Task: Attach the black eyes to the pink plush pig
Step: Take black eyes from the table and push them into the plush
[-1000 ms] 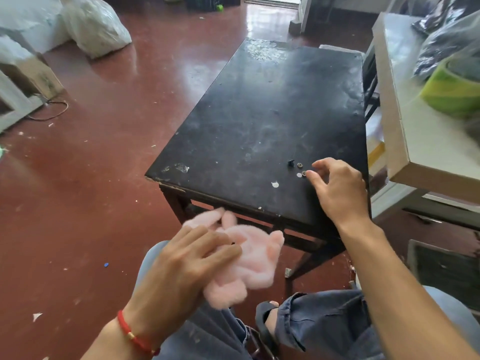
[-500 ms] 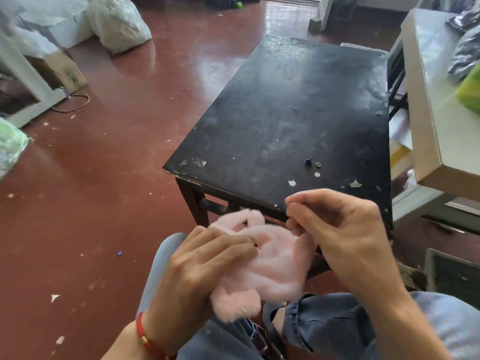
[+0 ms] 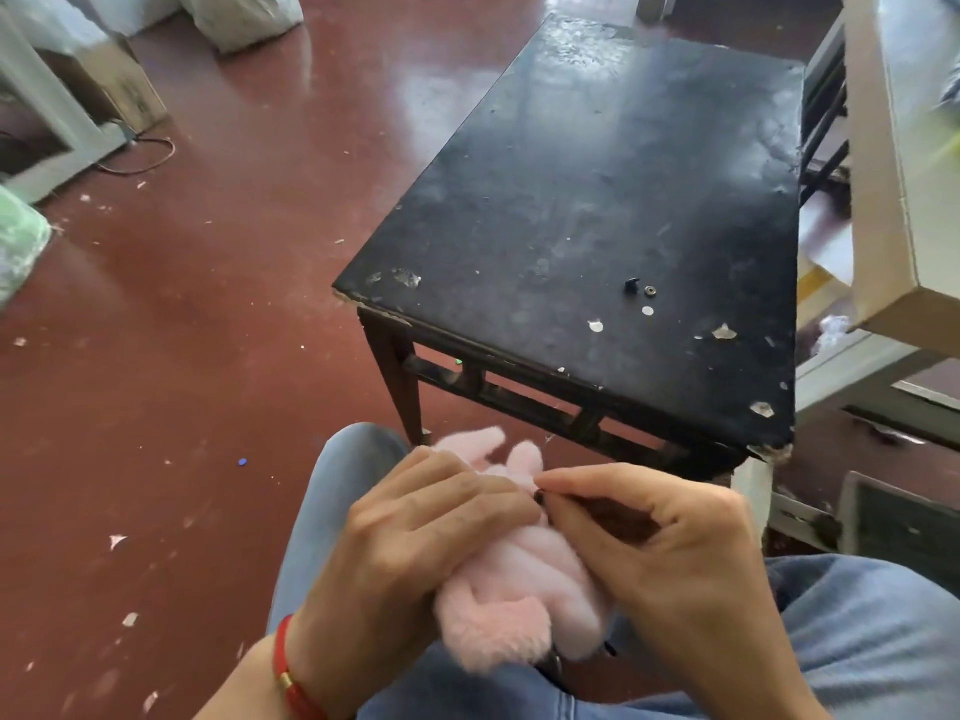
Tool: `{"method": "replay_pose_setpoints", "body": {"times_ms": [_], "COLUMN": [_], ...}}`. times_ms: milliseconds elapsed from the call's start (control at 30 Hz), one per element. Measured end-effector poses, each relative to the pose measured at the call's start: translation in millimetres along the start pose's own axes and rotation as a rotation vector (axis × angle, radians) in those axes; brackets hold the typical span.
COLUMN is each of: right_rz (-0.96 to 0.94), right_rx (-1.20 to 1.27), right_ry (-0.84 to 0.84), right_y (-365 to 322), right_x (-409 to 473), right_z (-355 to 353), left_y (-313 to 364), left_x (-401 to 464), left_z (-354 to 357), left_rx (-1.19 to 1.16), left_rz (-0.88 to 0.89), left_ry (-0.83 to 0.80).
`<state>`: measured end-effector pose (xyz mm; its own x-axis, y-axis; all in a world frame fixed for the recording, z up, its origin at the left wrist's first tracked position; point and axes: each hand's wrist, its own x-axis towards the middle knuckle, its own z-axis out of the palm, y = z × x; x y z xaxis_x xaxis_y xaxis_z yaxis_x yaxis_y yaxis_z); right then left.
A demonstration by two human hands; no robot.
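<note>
Head view: left hand [image 3: 415,532] clamps the pink plush pig [image 3: 524,605] on the lap to steady it, while right hand [image 3: 670,543] pinches what is probably a black eye [image 3: 538,495] against it; spare parts [image 3: 640,289] wait on the black table [image 3: 597,163].

Plush pig [image 3: 519,589] on lap between both hands; table [image 3: 597,200] beyond; small parts [image 3: 640,296] on table.

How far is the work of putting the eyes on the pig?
No eye shows as finished. The left hand holds the pink plush pig on the lap while the right hand pinches something small and dark against it. One black eye and small washers wait on the black table.
</note>
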<state>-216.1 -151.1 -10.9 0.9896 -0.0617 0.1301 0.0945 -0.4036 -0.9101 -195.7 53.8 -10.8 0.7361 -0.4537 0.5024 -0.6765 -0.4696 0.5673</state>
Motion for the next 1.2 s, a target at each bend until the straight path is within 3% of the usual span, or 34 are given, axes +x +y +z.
{"method": "replay_pose_setpoints", "body": {"times_ms": [300,1200], "right_rz": [-0.080,-0.197], "right_rx": [-0.019,0.042], "right_ry": [-0.075,-0.199], "right_y": [-0.7,21.0], "right_x": [-1.2,-2.0], "right_z": [1.7,-15.5], "left_y": [-0.7,4.2], "left_x": [2.2,12.7], "left_z": [-7.0,-6.5], "left_rx": [-0.022,-0.287], "left_rz": [-0.062,-0.359], "left_ry": [-0.119,-0.107]}}
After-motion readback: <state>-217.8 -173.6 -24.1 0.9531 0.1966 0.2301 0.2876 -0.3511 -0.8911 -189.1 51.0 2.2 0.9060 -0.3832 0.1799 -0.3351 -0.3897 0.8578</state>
